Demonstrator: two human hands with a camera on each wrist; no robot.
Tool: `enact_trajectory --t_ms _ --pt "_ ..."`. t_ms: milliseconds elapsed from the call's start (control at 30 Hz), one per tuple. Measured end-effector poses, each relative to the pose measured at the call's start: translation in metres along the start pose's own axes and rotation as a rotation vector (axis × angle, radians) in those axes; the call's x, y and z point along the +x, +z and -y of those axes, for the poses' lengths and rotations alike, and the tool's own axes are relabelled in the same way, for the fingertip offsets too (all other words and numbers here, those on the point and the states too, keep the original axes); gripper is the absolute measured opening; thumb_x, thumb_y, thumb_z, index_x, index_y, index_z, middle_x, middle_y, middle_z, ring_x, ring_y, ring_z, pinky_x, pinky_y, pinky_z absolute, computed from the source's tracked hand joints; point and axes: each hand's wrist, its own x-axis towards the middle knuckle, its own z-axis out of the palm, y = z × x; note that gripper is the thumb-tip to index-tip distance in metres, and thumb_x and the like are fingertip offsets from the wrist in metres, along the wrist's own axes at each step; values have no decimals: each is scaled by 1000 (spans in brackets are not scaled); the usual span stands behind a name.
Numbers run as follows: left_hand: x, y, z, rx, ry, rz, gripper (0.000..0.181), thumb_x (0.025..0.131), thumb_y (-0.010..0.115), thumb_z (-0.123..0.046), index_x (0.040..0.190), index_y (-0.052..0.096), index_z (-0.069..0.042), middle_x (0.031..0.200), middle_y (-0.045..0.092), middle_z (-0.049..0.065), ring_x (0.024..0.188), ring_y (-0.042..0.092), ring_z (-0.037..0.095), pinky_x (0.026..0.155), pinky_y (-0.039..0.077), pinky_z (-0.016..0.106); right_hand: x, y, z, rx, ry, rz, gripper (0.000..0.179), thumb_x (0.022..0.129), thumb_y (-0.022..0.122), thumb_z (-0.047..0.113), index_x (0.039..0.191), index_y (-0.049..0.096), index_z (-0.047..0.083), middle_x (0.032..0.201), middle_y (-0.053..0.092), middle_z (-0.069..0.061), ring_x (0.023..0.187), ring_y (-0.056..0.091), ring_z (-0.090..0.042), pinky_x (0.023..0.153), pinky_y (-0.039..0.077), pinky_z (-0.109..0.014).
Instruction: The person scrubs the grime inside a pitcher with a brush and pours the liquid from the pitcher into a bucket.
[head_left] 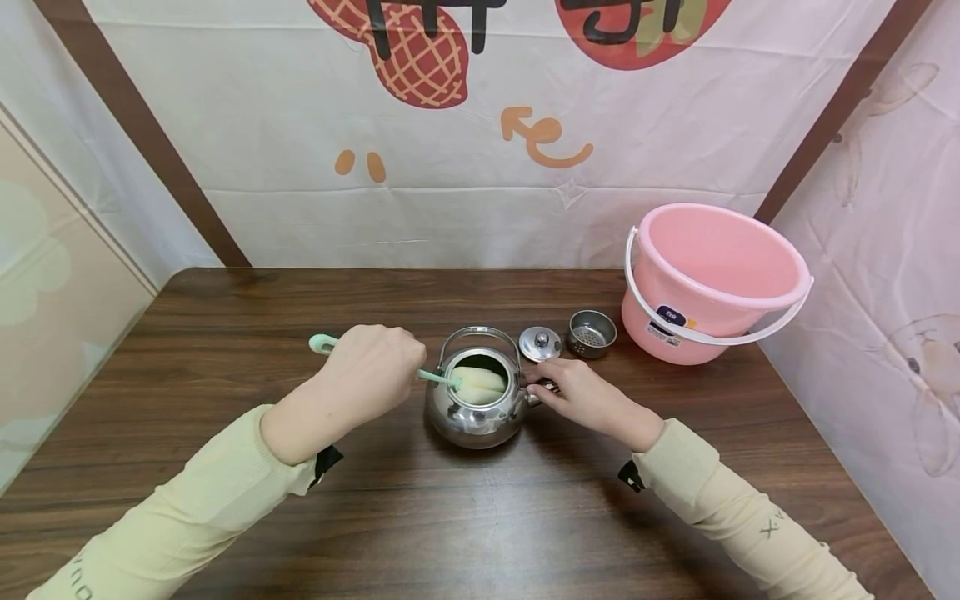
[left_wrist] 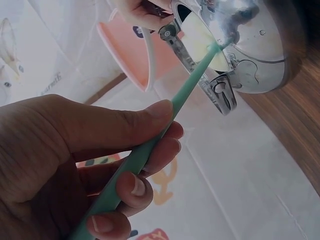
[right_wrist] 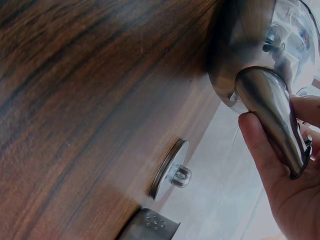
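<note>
A shiny steel kettle with its lid off stands on the table. My left hand grips the green handle of a sponge brush, thumb and fingers wrapped round it. The brush's pale yellow sponge head is in the kettle's round mouth, its lower part hidden inside. At the kettle's right side, my right hand holds the spout between thumb and fingers. The kettle's wire-like carrying handle stands up over the far side of the mouth.
Just behind the right hand lies the kettle lid, knob upward. Beside it sits a small perforated metal strainer. A pink bucket with a white handle stands at the back right. A printed cloth hangs behind the wooden table.
</note>
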Motion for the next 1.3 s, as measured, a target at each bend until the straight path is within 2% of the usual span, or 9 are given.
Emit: enact_trajectory --t_ms 233,567,800,1100,1300 --pt "0 -2 -2 -8 10 20 40 59 61 8 45 31 -16 49 26 -5 48 18 10 36 22 25 0 -1 0 4 3 -6 13 87 60 14 96 65 6 92 66 -4 87 61 -14 79 48 -31" --pt "1 -3 -5 -23 25 5 39 57 64 6 46 35 -16 47 29 -5 46 20 10 35 24 26 0 -1 0 23 -1 -1 14 87 60 15 97 65 6 93 67 -6 88 61 -15 80 48 -31" --pt "6 -1 -8 -29 25 4 37 60 56 9 46 31 -15 48 24 -5 46 19 10 35 20 25 0 -1 -1 20 -5 -2 14 87 60 14 97 65 5 93 66 -5 89 61 -15 80 48 -31" --pt "10 2 -10 -35 25 6 40 60 60 9 46 32 -16 47 28 -5 45 21 10 35 23 26 0 -2 0 10 4 5 15 87 59 15 98 65 5 95 66 -5 90 61 -15 81 48 -32" --pt "12 4 -10 -40 14 14 42 62 59 10 46 30 -16 48 25 -5 47 19 10 37 18 24 1 -2 0 15 8 17 18 88 59 16 101 65 6 97 66 -4 94 61 -15 83 47 -31"
